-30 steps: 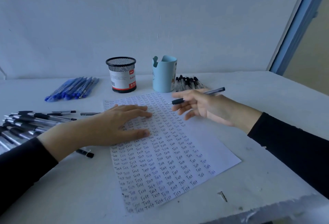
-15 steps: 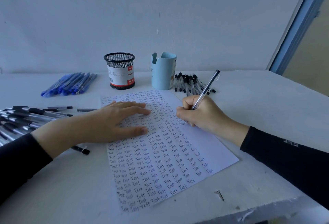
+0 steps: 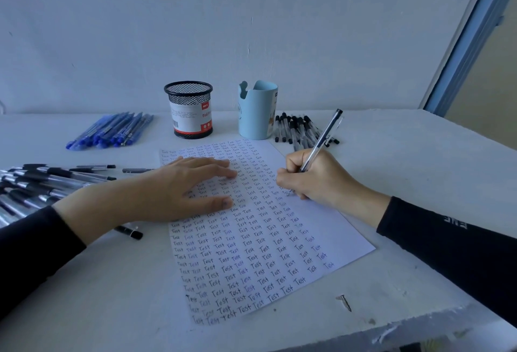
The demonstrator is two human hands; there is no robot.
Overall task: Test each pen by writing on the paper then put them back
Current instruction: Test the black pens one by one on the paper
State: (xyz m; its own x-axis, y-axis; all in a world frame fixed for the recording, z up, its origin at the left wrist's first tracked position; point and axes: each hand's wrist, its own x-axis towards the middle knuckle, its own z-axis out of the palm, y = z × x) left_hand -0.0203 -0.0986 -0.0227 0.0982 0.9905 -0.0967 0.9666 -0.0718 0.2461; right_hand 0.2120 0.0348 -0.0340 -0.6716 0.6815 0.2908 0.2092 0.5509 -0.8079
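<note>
The pen (image 3: pixel 322 140) stands tilted in the right hand (image 3: pixel 314 179), pinched by curled fingers, its tip on the paper (image 3: pixel 338 228) at the right end of a row of "Test" words; the left hand (image 3: pixel 179 189) lies spread flat on the sheet, pinning it; the writing step is in hand; next the pen likely needs lifting and laying back, perhaps among the black-capped pens (image 3: pixel 298 130) on the worktop (image 3: pixel 419 161).

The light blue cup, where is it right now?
In the head view, the light blue cup stands at the back of the table, just right of the black mesh pot and left of a pile of black-capped pens.
</note>
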